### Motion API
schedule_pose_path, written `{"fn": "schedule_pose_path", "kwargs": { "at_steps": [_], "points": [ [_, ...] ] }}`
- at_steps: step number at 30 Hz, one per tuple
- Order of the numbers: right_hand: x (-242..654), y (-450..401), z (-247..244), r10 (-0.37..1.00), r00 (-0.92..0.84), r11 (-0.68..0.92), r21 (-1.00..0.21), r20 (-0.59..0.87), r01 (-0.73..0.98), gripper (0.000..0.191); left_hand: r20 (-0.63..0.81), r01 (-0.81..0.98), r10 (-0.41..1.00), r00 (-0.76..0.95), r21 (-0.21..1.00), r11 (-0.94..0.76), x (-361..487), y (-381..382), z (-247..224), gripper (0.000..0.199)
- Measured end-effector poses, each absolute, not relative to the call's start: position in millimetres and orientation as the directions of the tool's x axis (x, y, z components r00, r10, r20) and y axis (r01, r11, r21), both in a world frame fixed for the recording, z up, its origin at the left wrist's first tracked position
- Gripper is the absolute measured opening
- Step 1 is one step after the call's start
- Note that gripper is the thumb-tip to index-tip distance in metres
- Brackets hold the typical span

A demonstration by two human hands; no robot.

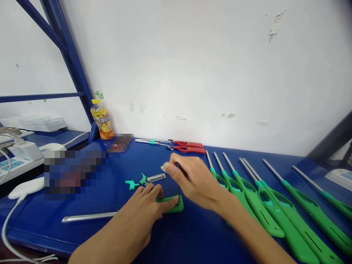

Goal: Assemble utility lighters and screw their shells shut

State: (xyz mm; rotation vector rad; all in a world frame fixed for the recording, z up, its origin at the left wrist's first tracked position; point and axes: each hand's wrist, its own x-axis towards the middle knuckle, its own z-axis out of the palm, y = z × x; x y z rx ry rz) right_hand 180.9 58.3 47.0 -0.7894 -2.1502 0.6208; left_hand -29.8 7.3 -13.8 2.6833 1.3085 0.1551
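Note:
My left hand (144,209) is closed around the green gas lighter (177,208), pressing it flat on the blue table. The lighter's silver tube (88,217) sticks out to the left, beyond my wrist. Gripped in my right hand (196,179) is a screwdriver (181,170) with a dark handle, held upright. Its thin shaft points down at the end of the green body, close to my left thumb. Just beyond my left hand lie teal plastic pieces (132,184) and a clear fuel tank (156,178). A small part (164,167) is partly hidden behind my right thumb.
Several assembled green lighters (264,212) lie in a row on the right. Two red lighter casings (189,147) and metal tubes (147,141) rest near the wall. A drink bottle (102,119) stands back left; a power strip (16,161) and white cables occupy the left side.

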Motion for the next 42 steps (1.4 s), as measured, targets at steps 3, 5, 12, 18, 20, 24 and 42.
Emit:
{"fn": "schedule_pose_path", "kwargs": {
  "at_steps": [3,5,12,18,20,24,42],
  "points": [
    [186.8,58.7,48.0,0.700,-0.545,0.678,-0.671,0.462,0.301,0.043,0.040,0.771,0.787,0.616,0.176,-0.612,-33.8,5.2,-14.6,0.110],
    [188.9,60.6,49.0,0.713,-0.545,0.651,-0.705,0.441,0.281,0.044,0.061,0.769,0.786,0.616,0.171,-0.616,-37.2,3.2,-16.5,0.110],
    [198.6,69.2,62.3,0.733,-0.619,0.492,-0.848,0.281,0.197,0.044,0.068,0.753,0.778,0.625,0.212,-0.623,-41.5,4.4,-24.0,0.107],
    [214.2,79.3,62.8,0.673,-0.734,0.284,-0.949,0.095,0.137,0.061,0.073,0.754,0.781,0.620,0.219,-0.619,-40.0,-0.7,-15.8,0.110],
    [214.9,82.5,59.8,0.672,-0.738,0.221,-0.967,0.058,0.125,0.065,0.069,0.753,0.778,0.624,0.212,-0.623,-39.0,-2.3,-12.9,0.111],
    [213.1,84.4,57.9,0.705,-0.700,0.218,-0.974,0.111,0.065,0.050,0.045,0.764,0.784,0.619,0.197,-0.614,-34.3,-0.2,-10.3,0.114],
    [211.2,78.4,61.7,0.733,-0.660,0.170,-0.984,0.161,-0.052,0.026,0.098,0.748,0.777,0.622,0.219,-0.627,-38.8,2.4,-19.3,0.109]
  ]
}}
